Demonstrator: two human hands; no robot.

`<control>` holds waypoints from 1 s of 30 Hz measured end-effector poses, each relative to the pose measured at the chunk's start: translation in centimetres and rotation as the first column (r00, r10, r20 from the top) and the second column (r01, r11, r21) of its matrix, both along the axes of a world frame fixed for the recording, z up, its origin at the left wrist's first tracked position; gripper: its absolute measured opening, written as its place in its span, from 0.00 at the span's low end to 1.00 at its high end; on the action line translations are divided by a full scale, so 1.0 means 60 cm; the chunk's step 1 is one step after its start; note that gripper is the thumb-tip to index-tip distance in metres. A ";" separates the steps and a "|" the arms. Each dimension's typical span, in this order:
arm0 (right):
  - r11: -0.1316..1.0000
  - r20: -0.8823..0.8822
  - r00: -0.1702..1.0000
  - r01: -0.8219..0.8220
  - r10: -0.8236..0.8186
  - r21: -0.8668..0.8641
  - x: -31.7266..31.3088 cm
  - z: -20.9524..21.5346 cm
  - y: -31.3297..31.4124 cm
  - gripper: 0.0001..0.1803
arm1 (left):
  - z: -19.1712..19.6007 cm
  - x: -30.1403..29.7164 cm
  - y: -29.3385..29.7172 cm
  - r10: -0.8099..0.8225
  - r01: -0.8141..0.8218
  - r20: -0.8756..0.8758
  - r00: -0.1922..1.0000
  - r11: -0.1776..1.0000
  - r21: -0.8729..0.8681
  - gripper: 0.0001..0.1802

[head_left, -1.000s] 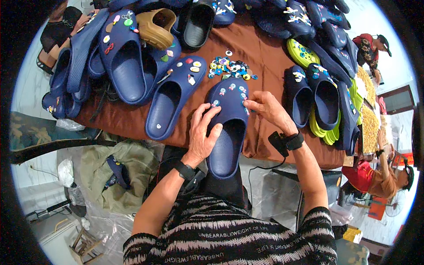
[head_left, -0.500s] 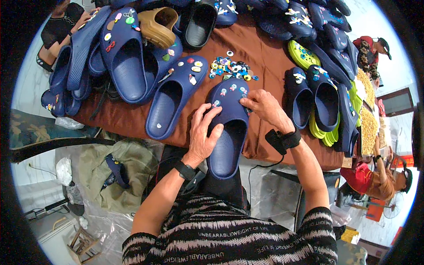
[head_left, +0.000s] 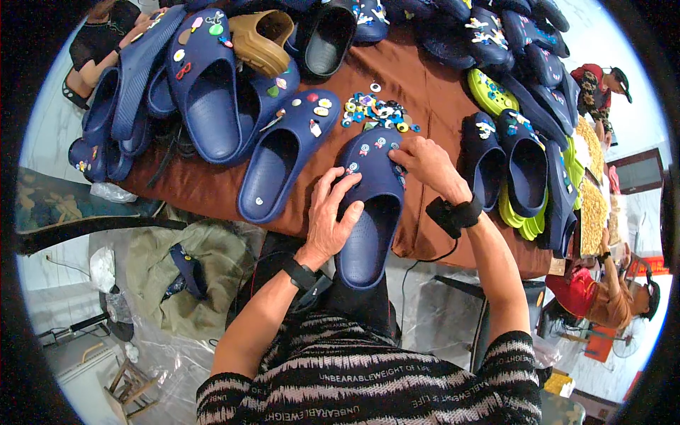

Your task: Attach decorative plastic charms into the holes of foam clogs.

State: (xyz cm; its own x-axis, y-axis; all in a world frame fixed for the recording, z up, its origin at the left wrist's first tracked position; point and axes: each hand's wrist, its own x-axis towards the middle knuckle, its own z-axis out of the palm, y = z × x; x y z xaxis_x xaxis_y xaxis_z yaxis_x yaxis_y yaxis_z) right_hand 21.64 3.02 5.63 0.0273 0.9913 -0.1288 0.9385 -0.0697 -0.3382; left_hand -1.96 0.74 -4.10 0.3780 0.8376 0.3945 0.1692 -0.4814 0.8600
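Under both hands: 1 navy clog (head_left: 368, 212) on counter (head_left: 432, 92).
L hand (head_left: 333, 212) flat, fingers spread; R hand (head_left: 425, 163) grip pinched on toe; charm pile (head_left: 375, 113) just beyond.

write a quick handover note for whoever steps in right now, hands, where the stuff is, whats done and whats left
Left hand lies flat on the navy clog, steadying it at the table edge.
Right hand has its fingertips on the clog's toe.
Loose charms sit in a pile just beyond the toe.
Done: a few charms show on the toe.
Left: many holes bare, pile not used up.
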 end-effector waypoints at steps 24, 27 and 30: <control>0.992 0.151 0.988 -0.049 0.031 0.112 0.013 -0.025 0.043 0.19 | 0.003 0.001 0.001 -0.006 0.006 -0.016 1.000 1.000 0.009 0.29; 0.996 0.118 0.993 -0.021 0.010 0.092 0.005 -0.016 0.040 0.18 | 0.003 -0.002 0.000 -0.007 0.008 -0.030 1.000 1.000 0.013 0.29; 0.999 -0.038 0.999 0.035 -0.034 0.018 0.018 -0.011 0.036 0.18 | 0.006 -0.003 0.000 -0.011 0.011 -0.032 0.999 1.000 0.012 0.29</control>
State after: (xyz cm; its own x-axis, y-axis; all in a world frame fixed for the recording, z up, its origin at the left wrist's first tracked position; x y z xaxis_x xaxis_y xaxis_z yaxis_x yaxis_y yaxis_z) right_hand 22.74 5.17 4.95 0.0570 0.9920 -0.1123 0.9222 -0.0954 -0.3749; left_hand -2.13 0.73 -3.76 0.3999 0.8282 0.3926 0.1909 -0.4942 0.8481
